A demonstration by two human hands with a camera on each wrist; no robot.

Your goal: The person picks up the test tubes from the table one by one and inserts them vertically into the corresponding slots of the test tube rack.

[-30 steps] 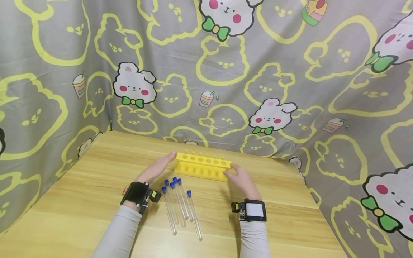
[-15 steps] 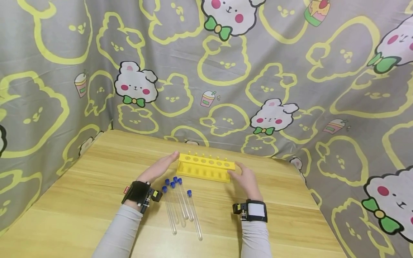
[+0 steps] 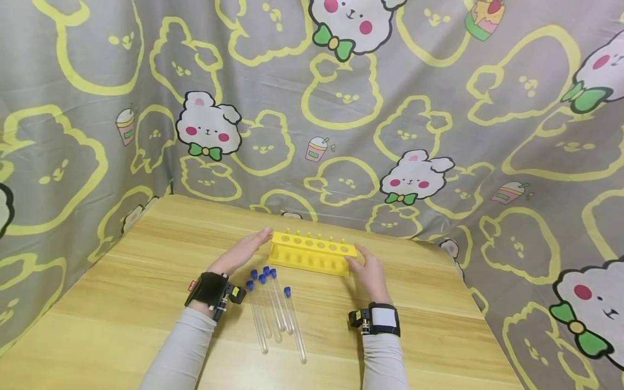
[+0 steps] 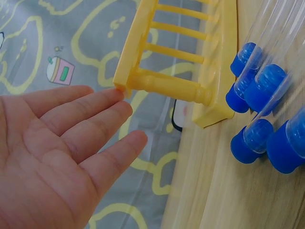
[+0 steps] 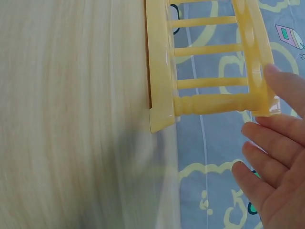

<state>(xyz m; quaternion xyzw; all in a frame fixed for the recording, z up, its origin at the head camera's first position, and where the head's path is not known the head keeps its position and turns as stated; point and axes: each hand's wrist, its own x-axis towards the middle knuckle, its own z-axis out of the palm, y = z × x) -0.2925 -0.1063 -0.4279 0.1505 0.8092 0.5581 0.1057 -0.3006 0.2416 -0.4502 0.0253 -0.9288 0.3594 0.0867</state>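
A yellow test-tube rack (image 3: 312, 253) with a row of round holes stands on the wooden table (image 3: 122, 281). My left hand (image 3: 244, 250) lies with straight fingers (image 4: 90, 112) whose tips touch the rack's (image 4: 171, 71) left end. My right hand (image 3: 368, 271) touches the rack's (image 5: 209, 71) right end with straight fingers (image 5: 286, 90). Several clear test tubes with blue caps (image 3: 273, 309) lie flat on the table between my wrists; their caps (image 4: 259, 95) point toward the rack.
A grey cloth (image 3: 312, 108) printed with yellow outlines and white bunnies hangs close behind and on both sides of the table. Both wrists wear black straps with small cameras (image 3: 375, 319).
My right hand slid from the rack's front right corner to its right end. The rack shifted a little to the right and back. The left hand stayed at the left end.
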